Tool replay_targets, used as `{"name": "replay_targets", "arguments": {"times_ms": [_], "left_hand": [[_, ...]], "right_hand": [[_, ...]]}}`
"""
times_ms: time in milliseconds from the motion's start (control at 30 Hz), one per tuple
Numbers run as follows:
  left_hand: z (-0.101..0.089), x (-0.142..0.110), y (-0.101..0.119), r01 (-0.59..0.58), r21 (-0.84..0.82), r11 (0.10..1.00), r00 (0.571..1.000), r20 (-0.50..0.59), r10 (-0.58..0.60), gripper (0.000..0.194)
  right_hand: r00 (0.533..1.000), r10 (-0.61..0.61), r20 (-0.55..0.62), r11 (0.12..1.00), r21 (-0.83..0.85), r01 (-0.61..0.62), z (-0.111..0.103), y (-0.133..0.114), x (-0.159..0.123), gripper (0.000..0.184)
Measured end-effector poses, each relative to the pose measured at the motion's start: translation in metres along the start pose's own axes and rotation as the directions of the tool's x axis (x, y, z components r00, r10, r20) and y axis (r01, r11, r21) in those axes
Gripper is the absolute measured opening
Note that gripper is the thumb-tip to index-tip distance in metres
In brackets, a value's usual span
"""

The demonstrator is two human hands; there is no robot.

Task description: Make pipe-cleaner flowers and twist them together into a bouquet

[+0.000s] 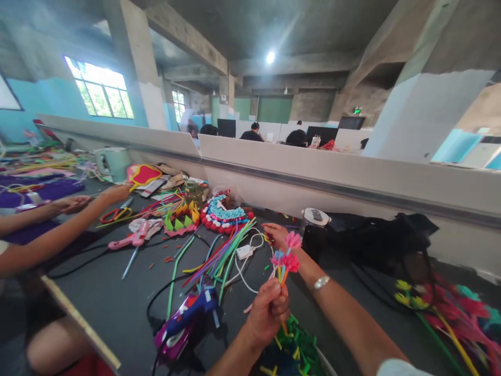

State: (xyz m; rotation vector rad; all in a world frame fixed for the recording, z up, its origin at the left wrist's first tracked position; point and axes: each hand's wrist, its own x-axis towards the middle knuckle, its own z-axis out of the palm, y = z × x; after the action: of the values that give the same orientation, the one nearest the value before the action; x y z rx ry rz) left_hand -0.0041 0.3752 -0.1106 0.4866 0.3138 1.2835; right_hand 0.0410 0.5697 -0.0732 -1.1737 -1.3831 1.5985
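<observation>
My left hand (270,305) is closed around the stems of a small bunch of pipe-cleaner flowers (290,261), held upright. The blooms are pink and blue, and the stems are orange, yellow and light blue. Beyond the bunch, my right hand (276,236) reaches over the table with fingers stretched to the left, close to a white charger (245,251) with its cable. A tiny yellow bit shows at those fingertips; whether they touch it I cannot tell. Loose pipe cleaners (230,256) fan out left of both hands. Green and yellow clippings (297,344) lie below my left hand.
A blue glue gun (191,313) lies front left, a pink glue gun (135,237) farther off. Another person's hand (115,195) holds a yellow-rimmed piece at left. Finished flowers (462,313) and a black bag (379,240) lie right. A low partition (313,172) runs behind.
</observation>
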Motion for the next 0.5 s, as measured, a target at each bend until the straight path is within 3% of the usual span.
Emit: {"name": "replay_targets", "arguments": {"times_ms": [267, 400, 500], "left_hand": [[0.003, 0.0, 0.003, -0.04, -0.054, 0.998, 0.999, 0.013, 0.04, 0.027], [0.005, 0.0, 0.003, -0.033, -0.044, 0.998, 0.997, 0.067, 0.036, 0.026], [0.006, 0.001, 0.002, -0.041, -0.031, 0.999, 0.996, 0.082, 0.043, 0.025]], "right_hand": [[0.998, -0.014, -0.059, 1.0, -0.016, 0.013, 0.057, 0.008, 0.057, 0.034], [0.991, -0.08, -0.11, 0.997, 0.001, 0.081, 0.068, 0.02, 0.059, 0.034], [0.961, -0.202, -0.19, 0.978, 0.017, 0.209, 0.065, 0.027, 0.046, 0.034]]}}
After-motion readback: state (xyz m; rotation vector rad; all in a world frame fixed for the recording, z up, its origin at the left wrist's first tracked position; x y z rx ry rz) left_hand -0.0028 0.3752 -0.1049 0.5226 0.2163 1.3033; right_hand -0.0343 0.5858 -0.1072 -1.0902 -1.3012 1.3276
